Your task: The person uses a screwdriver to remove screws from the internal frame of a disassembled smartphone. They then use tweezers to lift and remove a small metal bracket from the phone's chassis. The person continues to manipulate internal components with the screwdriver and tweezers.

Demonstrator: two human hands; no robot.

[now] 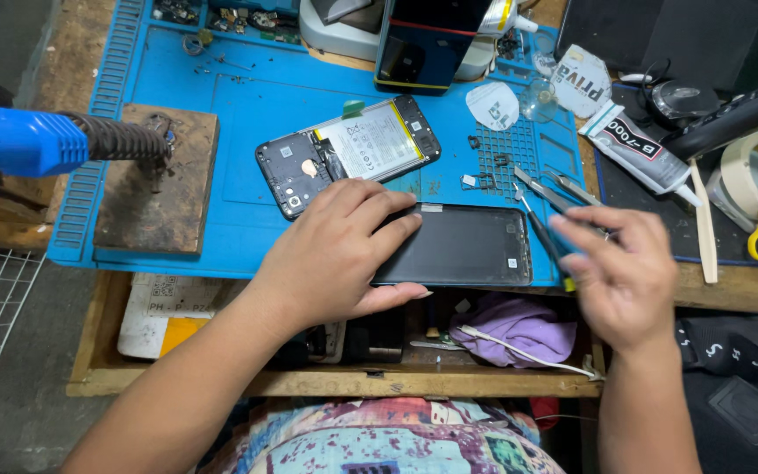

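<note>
Screen panel (pixel 462 246) pinned flat under my left hand (pixel 335 254), fingers spread — right hand (pixel 620 272) pinching a screwdriver (pixel 544 237), blurred.

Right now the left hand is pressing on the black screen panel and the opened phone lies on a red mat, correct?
Not quite. In the head view the left hand does rest on the black screen panel, but the opened phone lies on a blue mat, not a red one.
</note>
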